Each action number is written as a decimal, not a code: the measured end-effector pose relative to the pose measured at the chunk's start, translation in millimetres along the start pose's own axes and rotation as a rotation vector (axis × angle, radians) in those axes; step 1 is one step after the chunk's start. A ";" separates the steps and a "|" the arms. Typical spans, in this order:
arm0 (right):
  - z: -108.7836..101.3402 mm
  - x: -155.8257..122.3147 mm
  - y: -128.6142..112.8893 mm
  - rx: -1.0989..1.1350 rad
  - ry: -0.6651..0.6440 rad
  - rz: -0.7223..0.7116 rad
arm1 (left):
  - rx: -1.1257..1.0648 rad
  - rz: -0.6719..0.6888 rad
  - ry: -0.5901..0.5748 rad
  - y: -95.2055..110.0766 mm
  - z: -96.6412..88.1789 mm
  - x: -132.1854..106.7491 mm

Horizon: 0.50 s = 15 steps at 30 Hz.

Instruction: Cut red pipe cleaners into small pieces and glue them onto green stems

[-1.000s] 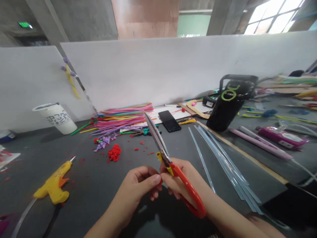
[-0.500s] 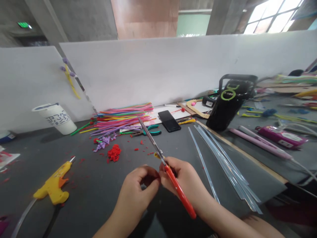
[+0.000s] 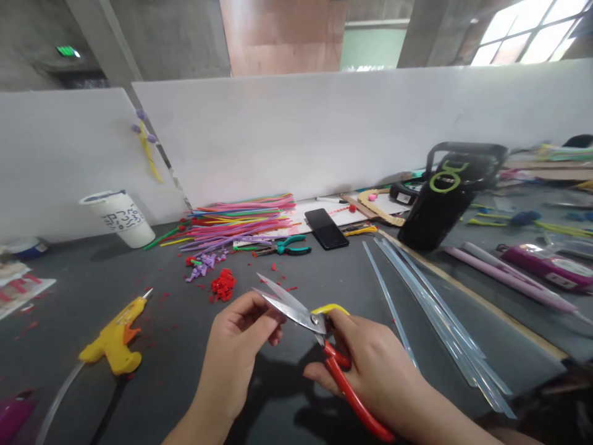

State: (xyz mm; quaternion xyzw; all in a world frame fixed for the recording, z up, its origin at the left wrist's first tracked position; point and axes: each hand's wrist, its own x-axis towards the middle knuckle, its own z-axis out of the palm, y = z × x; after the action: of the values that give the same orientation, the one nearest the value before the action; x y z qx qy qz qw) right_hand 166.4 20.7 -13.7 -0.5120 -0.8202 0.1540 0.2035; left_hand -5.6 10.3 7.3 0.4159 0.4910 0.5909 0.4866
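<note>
My right hand (image 3: 370, 352) grips red-handled scissors (image 3: 343, 377), their blades spread apart and pointing up and to the left. A curved yellow piece (image 3: 331, 308) shows by the scissors' pivot, along my right forefinger. My left hand (image 3: 241, 340) is closed in a pinch beside the blade tips. Whatever lies between its fingertips is too small or hidden to make out. Just beyond my left hand, a heap of small red pieces (image 3: 223, 285) rests on the dark tabletop, with a purple cluster (image 3: 204, 266) behind it.
At left lies a yellow glue gun (image 3: 113, 340); a white cup (image 3: 125, 219) stands behind it. Colourful pipe cleaners (image 3: 241, 219), teal-handled pliers (image 3: 290, 246) and a phone (image 3: 327, 228) lie ahead. Clear glue sticks (image 3: 430, 309) and a black bottle (image 3: 440, 204) occupy the right.
The scissors have opened and swung lower to the left, with their blades now beside my left fingertips. My hands have moved apart slightly. The whole view has shifted a little.
</note>
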 end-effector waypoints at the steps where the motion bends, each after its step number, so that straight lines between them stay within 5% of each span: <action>1: 2.2 -1.7 1.8 -0.032 0.006 -0.014 | -0.004 0.018 0.011 0.5 0.1 -0.5; 15: 14.7 -7.2 11.5 -0.226 0.172 -0.159 | 0.082 0.090 0.040 -3.9 -4.0 -1.5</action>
State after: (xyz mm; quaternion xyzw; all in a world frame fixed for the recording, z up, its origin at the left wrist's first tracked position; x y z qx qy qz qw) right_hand 171.0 18.4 -33.1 -0.4766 -0.8497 0.0000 0.2255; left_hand -8.5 8.2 2.7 0.4453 0.5053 0.5995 0.4323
